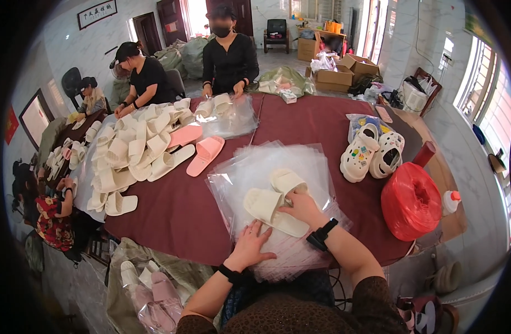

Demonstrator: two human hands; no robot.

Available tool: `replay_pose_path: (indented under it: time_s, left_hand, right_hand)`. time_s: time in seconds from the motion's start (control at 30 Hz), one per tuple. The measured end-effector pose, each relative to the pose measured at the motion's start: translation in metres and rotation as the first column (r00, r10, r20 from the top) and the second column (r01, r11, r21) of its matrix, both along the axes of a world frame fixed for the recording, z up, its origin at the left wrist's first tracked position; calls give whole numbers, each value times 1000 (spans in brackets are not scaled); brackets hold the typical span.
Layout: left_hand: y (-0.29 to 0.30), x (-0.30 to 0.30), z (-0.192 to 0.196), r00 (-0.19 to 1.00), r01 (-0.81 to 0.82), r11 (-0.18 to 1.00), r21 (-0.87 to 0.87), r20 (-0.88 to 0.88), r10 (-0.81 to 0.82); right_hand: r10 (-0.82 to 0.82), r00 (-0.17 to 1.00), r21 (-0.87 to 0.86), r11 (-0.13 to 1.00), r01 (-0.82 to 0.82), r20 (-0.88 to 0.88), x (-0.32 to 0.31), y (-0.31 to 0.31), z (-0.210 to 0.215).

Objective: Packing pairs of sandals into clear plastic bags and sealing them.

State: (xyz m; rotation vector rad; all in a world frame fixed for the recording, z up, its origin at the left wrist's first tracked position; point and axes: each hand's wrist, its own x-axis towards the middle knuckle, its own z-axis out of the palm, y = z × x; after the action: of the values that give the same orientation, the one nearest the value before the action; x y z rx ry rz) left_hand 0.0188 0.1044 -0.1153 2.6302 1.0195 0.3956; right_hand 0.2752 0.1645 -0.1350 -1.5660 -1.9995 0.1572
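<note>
My left hand [251,246] lies open, fingers spread on the clear bags [308,161], fingertips by the near slipper. My right hand [304,207] is on the cream pair [262,204], which lies atop the bags; how firmly it is closed, I cannot tell. The bags reach the near edge of the table [300,119], whose surface is maroon. Below that edge, at left, an open sack [115,278] bears wrapped pink slippers [165,300].

To the right, a strip of table separates the bags from the red roll [411,203]; a white bottle [451,201] stands near the right edge. Beyond the roll sit two white clogs [358,157]. To the left, a heap of slippers [136,146] crowds that side, two pink ones at its inner border. Maroon surface runs from the bags to the far edge, where a co-worker [230,61] stands.

Further back: cartons [333,79], a black chair [276,36], marbled walls [55,50], and barred windows [489,94] at right.
</note>
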Motion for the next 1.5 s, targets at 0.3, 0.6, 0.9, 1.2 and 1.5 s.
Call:
replay_pose_path:
  time_s: [0.3, 0.6, 0.9, 1.2, 1.5]
  left_hand:
    - [1, -6, -5, 998, -10, 1000, 13, 66, 9]
    - [-10, 4, 2, 932, -357, 934, -1, -69, 356]
    - [-4, -2, 13, 980, -179, 981, 74, -79, 185]
    - [-3, -24, -6, 986, 82, 993, -81, 153, -69]
    - [-10, -8, -12, 968, 113, 993, -37, 229, -102]
  right_hand:
    - [-195, 953, -93, 980, 178, -232, -15, 13, 10]
    - [-433, 783, -121, 896, 427, -446, 8, -47, 32]
    - [-361, 929, -141, 918, 370, 85, 6, -59, 15]
    - [-332, 874, 34, 929, 367, -356, 24, -55, 9]
    - [-393, 733, 70, 856, 512, -556, 58, -103, 41]
